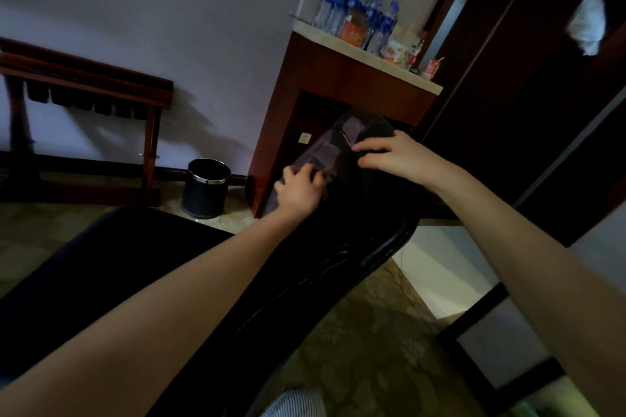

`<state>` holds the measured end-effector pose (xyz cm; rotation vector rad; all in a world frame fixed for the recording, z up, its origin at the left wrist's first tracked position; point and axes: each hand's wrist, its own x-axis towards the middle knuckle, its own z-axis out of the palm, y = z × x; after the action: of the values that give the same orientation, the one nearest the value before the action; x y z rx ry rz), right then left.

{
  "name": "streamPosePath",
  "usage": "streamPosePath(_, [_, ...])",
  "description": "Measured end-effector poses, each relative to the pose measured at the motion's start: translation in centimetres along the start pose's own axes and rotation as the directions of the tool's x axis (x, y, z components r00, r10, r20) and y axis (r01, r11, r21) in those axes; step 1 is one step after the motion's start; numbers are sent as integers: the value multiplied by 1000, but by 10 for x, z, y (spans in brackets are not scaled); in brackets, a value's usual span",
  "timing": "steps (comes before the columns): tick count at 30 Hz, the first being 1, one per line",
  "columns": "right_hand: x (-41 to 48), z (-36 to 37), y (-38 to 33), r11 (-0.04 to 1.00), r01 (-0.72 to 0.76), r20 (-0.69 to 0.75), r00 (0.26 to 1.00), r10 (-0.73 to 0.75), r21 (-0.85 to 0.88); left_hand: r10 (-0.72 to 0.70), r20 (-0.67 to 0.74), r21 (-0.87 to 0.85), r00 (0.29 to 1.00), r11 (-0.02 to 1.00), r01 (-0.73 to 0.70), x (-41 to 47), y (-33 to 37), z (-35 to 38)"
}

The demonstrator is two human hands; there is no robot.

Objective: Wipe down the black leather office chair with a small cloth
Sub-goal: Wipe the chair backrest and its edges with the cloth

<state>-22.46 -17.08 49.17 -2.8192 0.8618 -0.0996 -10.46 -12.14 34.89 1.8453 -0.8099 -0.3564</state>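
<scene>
Black leather chair (338, 247): backrest tilted, top end toward 1 o'clock, grey sheen on upper panels. Dark cloth (374, 130): bunched on backrest top, 1 o'clock end.

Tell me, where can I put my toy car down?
The floor is bare in front of the wooden rack, left of the bin, and again right of the chair. The counter is crowded with water bottles and snacks.

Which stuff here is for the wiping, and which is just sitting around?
For the job: chair, cloth, left hand, right hand.
Just lying about: bin, bottles, rack.
</scene>
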Motion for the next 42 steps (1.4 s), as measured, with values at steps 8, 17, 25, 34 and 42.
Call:
streamPosePath(8, [0,-8,-1,959,192,192,969,-153,-209,248,14,-219,969,946,-239,-34,-22,-1])
streamPosePath(17, [10,-12,3,850,309,366,918,-150,-427,563,-84,-202,822,798,-568,17,6,9])
streamPosePath(25, [22,-10,3,820,366,452,879,-151,-440,437,-110,-180,893,875,-450,80,17,26])
streamPosePath(34, [36,-11,10,859,357,347,909,-230,-368,169,-112,-53,979,983,-175,87,-50,42])
streamPosePath(42, [34,-11,10,874,346,298,922,-249,-341,34,-105,-121,994,992,-47,40,-71,42])
